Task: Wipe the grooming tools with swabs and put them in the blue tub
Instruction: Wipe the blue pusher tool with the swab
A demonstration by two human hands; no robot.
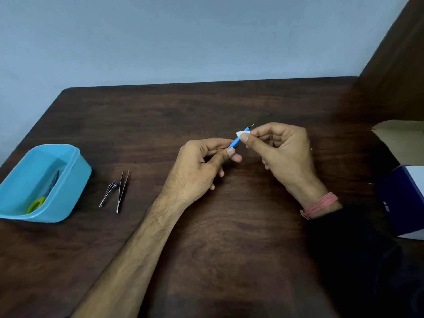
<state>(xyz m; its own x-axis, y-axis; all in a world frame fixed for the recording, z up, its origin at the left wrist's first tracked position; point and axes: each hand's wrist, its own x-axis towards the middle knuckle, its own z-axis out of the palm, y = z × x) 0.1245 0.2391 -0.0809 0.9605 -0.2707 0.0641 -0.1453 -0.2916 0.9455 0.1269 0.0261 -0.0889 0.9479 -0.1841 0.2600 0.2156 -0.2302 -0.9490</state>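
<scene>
My left hand (202, 166) pinches the lower end of a thin blue-handled tool (236, 140) whose metal tip points up and right. My right hand (280, 152) pinches a small white swab (242, 134) against the tool's shaft, just below the tip. Both hands hover over the middle of the dark wooden table (206, 226). The blue tub (68, 180) stands at the left and holds small scissors with a green handle (37, 203). A nail clipper (109, 193) and tweezers (122, 191) lie side by side on the table right of the tub.
A dark blue and white box (403, 203) stands at the table's right edge, with an open cardboard flap (399, 136) behind it. A pale wall runs behind the table's far edge. A pink thread band circles my right wrist (321, 205).
</scene>
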